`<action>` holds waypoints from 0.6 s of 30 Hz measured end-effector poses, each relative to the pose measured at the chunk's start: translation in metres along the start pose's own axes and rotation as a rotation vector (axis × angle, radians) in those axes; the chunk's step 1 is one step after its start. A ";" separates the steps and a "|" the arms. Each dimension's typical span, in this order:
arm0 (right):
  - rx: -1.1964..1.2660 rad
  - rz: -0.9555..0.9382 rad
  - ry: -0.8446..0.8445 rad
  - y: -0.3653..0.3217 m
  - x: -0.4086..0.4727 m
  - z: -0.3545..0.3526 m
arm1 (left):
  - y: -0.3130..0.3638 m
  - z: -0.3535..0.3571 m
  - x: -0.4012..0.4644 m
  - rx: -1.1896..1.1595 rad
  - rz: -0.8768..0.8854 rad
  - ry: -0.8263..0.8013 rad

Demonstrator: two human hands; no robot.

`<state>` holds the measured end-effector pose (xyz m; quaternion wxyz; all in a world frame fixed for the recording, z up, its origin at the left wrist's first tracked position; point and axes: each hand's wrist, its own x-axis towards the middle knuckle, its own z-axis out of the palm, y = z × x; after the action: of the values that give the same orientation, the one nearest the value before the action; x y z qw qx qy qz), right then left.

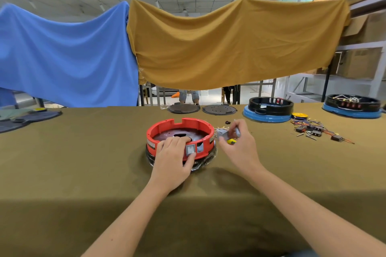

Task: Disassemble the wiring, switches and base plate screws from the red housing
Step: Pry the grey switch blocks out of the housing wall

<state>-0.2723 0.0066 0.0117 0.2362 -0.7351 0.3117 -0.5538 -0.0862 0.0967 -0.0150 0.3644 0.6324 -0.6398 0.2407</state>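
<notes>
One red housing (pixel 180 131), a round open ring sitting on a dark base, stands near the middle of an olive-green tabletop (pixel 83 162), its grey rocker switch (pixel 190 149) facing the camera. The left hand (pixel 174 157) grips the near wall of the housing, fingers curled over the rim into the inside and the thumb pressed just below the switch. Just to the right of the housing, the right hand (pixel 240 146) is raised off the cloth and curls around a small grey part (pixel 223 134) and a yellow-handled tool (pixel 231 141); motion blur hides what exactly they are. Farther right on the cloth lies a loose heap of wires and small black switches (pixel 315 129), beside a yellow spool (pixel 299 115). Along the far edge stand two black housings on blue bases (pixel 270 109) and two dark round plates (pixel 201 108). Blue cloth (pixel 62 52) and mustard cloth (pixel 229 44) hang behind.
</notes>
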 end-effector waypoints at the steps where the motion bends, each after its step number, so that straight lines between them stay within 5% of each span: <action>1: -0.032 0.026 -0.016 0.008 0.002 -0.003 | 0.000 0.000 0.001 -0.003 -0.013 0.009; 10: -0.380 0.005 -0.139 0.040 0.015 0.002 | -0.001 0.001 -0.001 0.024 -0.113 0.062; 18: 0.164 0.127 -0.117 0.003 0.015 0.001 | -0.006 0.002 0.001 -0.011 -0.097 0.019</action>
<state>-0.2685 -0.0067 0.0194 0.3478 -0.7232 0.2968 -0.5176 -0.0806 0.0946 -0.0164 0.3851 0.6583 -0.6063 0.2255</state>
